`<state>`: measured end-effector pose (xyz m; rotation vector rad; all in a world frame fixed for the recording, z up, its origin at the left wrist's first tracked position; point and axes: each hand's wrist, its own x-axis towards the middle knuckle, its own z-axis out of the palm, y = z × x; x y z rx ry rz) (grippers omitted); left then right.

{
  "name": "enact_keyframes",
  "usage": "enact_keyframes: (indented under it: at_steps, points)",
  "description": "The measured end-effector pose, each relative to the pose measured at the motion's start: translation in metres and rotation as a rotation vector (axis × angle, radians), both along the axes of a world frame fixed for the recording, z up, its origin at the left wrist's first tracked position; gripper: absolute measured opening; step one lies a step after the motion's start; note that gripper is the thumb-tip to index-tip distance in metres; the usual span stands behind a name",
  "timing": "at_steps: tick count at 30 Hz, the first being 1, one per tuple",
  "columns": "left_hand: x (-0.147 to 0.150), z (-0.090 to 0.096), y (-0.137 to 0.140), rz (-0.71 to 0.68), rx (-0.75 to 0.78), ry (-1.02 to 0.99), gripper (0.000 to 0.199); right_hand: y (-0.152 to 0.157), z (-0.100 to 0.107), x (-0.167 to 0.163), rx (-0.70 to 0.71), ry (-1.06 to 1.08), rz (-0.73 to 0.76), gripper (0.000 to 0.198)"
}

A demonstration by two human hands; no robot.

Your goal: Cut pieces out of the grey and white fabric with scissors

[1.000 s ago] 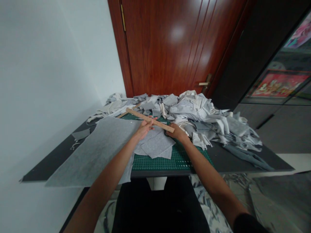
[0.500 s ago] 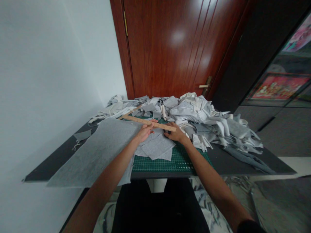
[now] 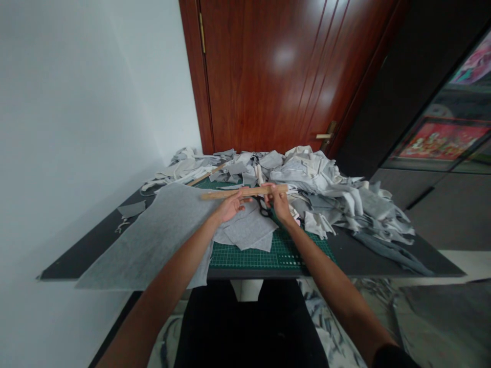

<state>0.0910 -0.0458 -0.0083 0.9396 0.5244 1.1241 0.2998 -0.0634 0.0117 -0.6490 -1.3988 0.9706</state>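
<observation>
A flat wooden ruler (image 3: 222, 194) lies level across both hands, raised above the fabric. My left hand (image 3: 230, 207) grips it near the middle between thumb and fingers, the other fingers loosely stretched. Near the ruler's right end, my right hand (image 3: 279, 203) is closed around it. Black scissors (image 3: 263, 208) show between the hands, partly hidden by the right one. Below them, several cut grey fabric pieces (image 3: 249, 232) overlap on a green cutting mat (image 3: 245, 259). A large grey fabric sheet (image 3: 149, 240) spreads left of the mat and hangs over the table's front edge.
Heaps of white and grey fabric scraps (image 3: 307, 171) line the back and right of the dark table (image 3: 356, 260). Another wooden strip (image 3: 205, 177) lies at the back left. Behind stands a reddish-brown door (image 3: 264, 76); a white wall (image 3: 76, 128) borders the left.
The ruler has swung from a slant to nearly level, its right end rising. My right hand has moved up onto that end, and the scissors have come into view.
</observation>
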Motion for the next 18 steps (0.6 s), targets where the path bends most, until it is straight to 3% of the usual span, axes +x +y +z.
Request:
enact_keyframes:
  at_steps: [6,9,14,18]
  points:
    - [-0.002,0.002,-0.004,-0.066,0.000,-0.012,0.041,0.011,0.028,0.050,-0.050,0.457,-0.198,0.033]
    - [-0.003,0.004,-0.007,-0.107,-0.009,-0.019,0.046,-0.003,0.045,0.079,-0.069,0.594,-0.215,0.030]
    - [-0.004,0.004,-0.008,-0.128,-0.033,-0.030,0.042,-0.076,0.072,0.093,0.008,0.736,-0.287,0.027]
    - [-0.004,0.002,-0.007,-0.131,-0.044,-0.044,0.042,-0.149,0.080,0.079,0.043,0.726,-0.673,0.011]
